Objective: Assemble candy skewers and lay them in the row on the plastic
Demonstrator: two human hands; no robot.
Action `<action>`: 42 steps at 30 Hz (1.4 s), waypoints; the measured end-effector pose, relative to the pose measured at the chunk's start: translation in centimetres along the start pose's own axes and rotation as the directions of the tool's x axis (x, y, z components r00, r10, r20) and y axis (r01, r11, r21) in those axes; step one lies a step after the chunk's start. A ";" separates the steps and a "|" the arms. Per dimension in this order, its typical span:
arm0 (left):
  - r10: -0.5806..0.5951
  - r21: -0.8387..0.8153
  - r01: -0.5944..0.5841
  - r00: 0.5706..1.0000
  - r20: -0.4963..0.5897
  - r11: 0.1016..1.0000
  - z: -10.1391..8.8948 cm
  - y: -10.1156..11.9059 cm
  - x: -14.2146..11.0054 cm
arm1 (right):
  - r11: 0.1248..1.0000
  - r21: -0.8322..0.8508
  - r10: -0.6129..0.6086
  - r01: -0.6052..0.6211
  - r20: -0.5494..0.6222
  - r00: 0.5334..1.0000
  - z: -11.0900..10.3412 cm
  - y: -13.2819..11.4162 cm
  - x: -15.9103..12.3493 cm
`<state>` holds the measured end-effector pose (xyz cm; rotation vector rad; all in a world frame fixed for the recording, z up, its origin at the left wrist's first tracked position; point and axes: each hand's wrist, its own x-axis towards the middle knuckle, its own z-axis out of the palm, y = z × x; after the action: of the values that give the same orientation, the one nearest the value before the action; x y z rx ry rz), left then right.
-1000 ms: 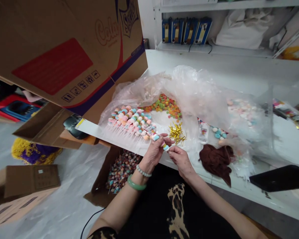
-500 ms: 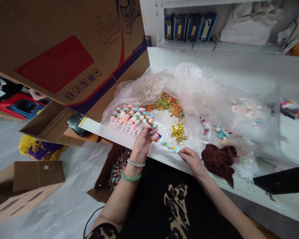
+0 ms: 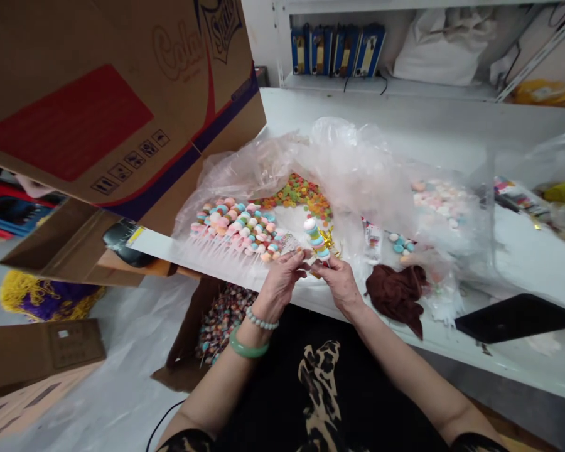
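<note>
A marshmallow skewer (image 3: 316, 238) in blue, white, yellow and pink stands nearly upright, its lower end pinched in my right hand (image 3: 339, 282). Close beside it, my left hand (image 3: 285, 276) has its fingers closed at a small printed clear wrapper (image 3: 289, 242); the exact grip is partly hidden. To the left, finished-looking marshmallow skewers (image 3: 235, 226) lie in a row with their pale sticks toward me. Gold twist ties (image 3: 328, 238) lie behind the held skewer, partly covered by it. Ring-shaped gummies (image 3: 306, 194) are heaped farther back.
A large cardboard box (image 3: 122, 94) rises at the left. Below the table edge, an open carton (image 3: 183, 339) holds many wrapped sweets. Crumpled clear plastic (image 3: 353, 169) covers loose marshmallows at right. A brown cloth (image 3: 395, 292) and a black flat object (image 3: 518, 317) lie near the front edge.
My right hand has moved in beside the left, and the skewer has swung from lying slanted between my hands to nearly upright. The view has shifted somewhat to the right.
</note>
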<state>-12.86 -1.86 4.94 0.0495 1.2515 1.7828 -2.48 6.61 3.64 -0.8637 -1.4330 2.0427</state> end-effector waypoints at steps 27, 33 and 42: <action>0.065 -0.239 -0.088 0.993 -0.101 0.967 1.5 -0.7 0.6 | 0.976 0.155 0.148 -0.153 0.042 0.988 0.6 -0.4 1.2; 0.013 -0.196 -0.038 0.991 -0.130 0.980 0.8 -0.6 1.0 | 0.985 0.092 0.145 -0.143 -0.017 0.989 0.7 0.2 1.1; 0.049 -0.341 -0.134 0.968 -0.247 0.930 1.2 -1.3 1.7 | 0.989 0.028 0.147 -0.145 -0.084 0.986 1.7 1.0 0.9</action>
<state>-12.39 0.21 3.80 -0.3229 1.0802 2.1217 -4.40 5.86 2.90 -1.0623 -1.3342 2.0961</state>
